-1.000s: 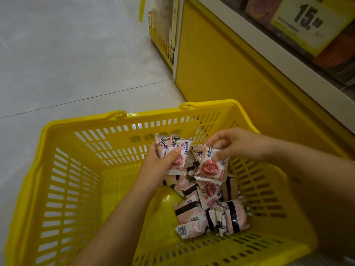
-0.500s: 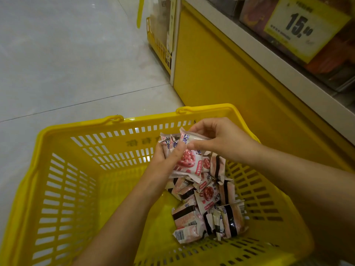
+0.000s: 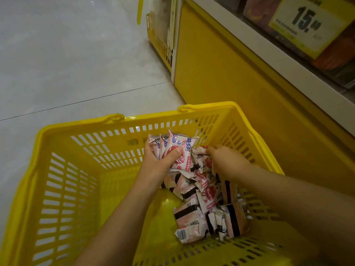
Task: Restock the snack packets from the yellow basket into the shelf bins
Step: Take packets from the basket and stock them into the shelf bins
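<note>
Nearest the camera, a loose pile of snack packets (image 3: pixel 207 214) lies in the right half of the yellow basket (image 3: pixel 63 189), heaped against its right wall; the left half of the floor is bare. The packets are small sealed pink-and-white pouches with crimped ends, some face up, some showing a barcode.

Just above the pile, the left hand (image 3: pixel 163 162) is closed around a fanned bundle of packets (image 3: pixel 172 148), at least 3 of them, with the thumb pressed across the front of the outermost one. Beside it, the right hand (image 3: pixel 226 162) reaches down into the pile, its fingertips pinching the top edge of another packet (image 3: pixel 201 160).

These pouches look light, soft and slick, so a stack probably slides apart unless it is squeezed flat across the faces. A single packet is most safely picked by its crimped seam, and gentle pressure should spare whatever is inside.

Farther off, the yellow shelf base (image 3: pixel 240 83) rises beyond the basket, with a price tag (image 3: pixel 307 22) reading 15 on the shelf above. The bins are hardly visible from here.
</note>
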Demonstrator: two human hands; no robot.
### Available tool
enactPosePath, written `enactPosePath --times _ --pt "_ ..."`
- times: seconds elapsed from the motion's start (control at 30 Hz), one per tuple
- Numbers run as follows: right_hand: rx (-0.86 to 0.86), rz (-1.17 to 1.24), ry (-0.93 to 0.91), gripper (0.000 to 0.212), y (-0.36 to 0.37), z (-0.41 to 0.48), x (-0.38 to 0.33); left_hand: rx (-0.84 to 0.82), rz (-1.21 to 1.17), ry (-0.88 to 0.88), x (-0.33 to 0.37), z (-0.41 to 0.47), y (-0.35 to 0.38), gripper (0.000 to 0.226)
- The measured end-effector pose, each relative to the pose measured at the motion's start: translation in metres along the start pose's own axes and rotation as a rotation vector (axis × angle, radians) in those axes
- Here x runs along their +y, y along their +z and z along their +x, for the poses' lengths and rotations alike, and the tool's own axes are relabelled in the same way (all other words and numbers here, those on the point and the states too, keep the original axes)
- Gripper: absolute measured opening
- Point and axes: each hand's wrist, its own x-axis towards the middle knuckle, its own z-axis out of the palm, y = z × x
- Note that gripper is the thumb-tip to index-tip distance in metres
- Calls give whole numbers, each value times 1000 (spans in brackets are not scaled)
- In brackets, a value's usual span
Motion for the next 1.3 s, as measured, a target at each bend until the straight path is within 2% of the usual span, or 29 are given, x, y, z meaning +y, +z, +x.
enactPosePath --times 0.1,0.2,0.37,0.47,0.53,0.63,0.73,0.87,1.0,1.07,1.13,1.2,1.3 --pt "-33 173 73 59 7 7 -5 -3 20 -8 1 -2 -1 121" --pt "-80 233 79 57 13 4 -9 -8 41 0 2 -3 -1 120" --pt "137 197 -27 13 -27 -16 3 5 23 16 10 -6 2 113" --pt "331 118 -139 32 -68 -47 17 -7 13 80 24 -16 8 100" --pt "432 231 -207 44 -100 -75 23 -23 7 131 40 -28 14 95" --pt "603 466 -292 13 -139 -117 34 -37 -26 219 74 -51 28 91" --pt "719 545 -233 21 -165 -170 36 -51 -26 343 116 -80 46 79" --pt "850 662 -190 24 -182 -246 31 -146 -38 489 168 -134 73 89" --pt "1001 829 -178 32 -202 -316 20 -267 -71 593 204 -191 101 73" --pt "1105 875 -167 30 -216 -349 16 -328 -101 633 221 -217 115 82" --pt "1201 872 -133 21 -230 -381 16 -369 -97 671 238 -242 130 102" --pt "1272 921 -121 35 -244 -412 18 -378 -71 723 253 -268 144 116" --pt "1385 977 -106 49 -261 -460 26 -405 -66 823 274 -308 170 114"
